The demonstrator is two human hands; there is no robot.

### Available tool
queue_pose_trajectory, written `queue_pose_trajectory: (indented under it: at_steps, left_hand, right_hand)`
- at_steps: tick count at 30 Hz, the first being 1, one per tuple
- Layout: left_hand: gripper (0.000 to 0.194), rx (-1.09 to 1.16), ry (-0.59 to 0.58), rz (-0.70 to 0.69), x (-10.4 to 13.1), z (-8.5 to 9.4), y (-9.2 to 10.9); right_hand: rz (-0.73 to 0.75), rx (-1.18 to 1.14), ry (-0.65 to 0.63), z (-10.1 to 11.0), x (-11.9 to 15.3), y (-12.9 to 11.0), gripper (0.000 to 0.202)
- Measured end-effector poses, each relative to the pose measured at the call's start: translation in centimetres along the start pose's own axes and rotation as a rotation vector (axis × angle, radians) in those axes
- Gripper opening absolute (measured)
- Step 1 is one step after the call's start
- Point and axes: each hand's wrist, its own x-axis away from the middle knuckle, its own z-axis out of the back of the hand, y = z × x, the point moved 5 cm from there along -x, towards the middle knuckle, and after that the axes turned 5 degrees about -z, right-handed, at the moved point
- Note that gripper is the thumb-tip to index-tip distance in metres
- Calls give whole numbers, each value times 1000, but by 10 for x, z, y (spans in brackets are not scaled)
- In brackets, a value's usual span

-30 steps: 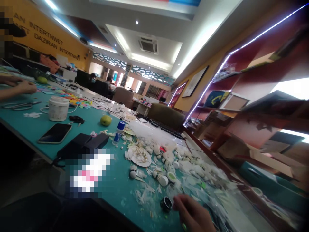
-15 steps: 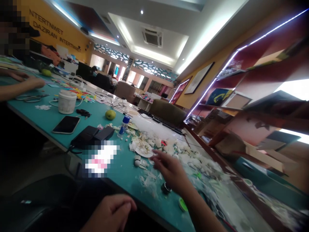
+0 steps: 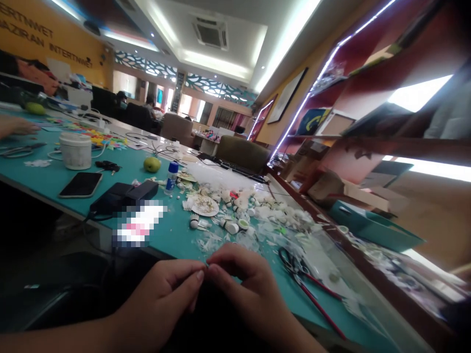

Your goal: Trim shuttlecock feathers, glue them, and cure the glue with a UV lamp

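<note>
Close to the table's near edge, my left hand [image 3: 167, 289] and my right hand [image 3: 243, 279] meet at the fingertips. Both are closed in a pinch. Whatever lies between the fingers is too small to make out. Beyond them on the green tabletop [image 3: 176, 245] lies a shuttlecock [image 3: 195, 221] with a white-and-dark head. A round white plate [image 3: 211, 211] holding small yellowish bits sits behind it. Several shuttlecock pieces and loose white feathers [image 3: 294, 215] spread to the right. Red-handled pliers [image 3: 298, 274] rest to the right of my right hand.
A blue-capped glue stick [image 3: 171, 177] stands beside a green fruit [image 3: 151, 164]. Further left are a black case [image 3: 114, 196], a phone [image 3: 81, 185], keys [image 3: 108, 166] and a white tub [image 3: 75, 151]. Another person's hand [image 3: 16, 126] rests near scissors [image 3: 22, 149]. A teal box [image 3: 375, 223] is at right.
My right hand has come back from over the shuttlecock pieces to meet my left hand fingertip to fingertip. The view has turned right, and the other person's hand has moved toward the left edge.
</note>
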Motion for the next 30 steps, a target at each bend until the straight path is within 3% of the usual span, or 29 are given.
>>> queue_pose_trajectory:
  at_steps: [6,11,15,23,27,30]
  left_hand:
    - [40,-133,-43,-109,-25,-18,20]
    - [39,-95,-26,-156,-40,-24,13]
    - [38,-83,-24,-107,-41,-19,-3]
    - [45,5,24,36,-41,-12,-25]
    - [46,33,17,104,-41,-12,-30]
    - [46,40,4,116,-42,-13,-32]
  right_hand:
    - [18,13,128,20,4,3,17]
    - [98,143,235,29,3,4,18]
    - [118,152,212,21,-2,11,22]
    - [-82,-56,193,9,-9,44,31]
    - [-107,-116,83,4,-13,50,26]
    - [-109,-4,31,4,-16,50,23]
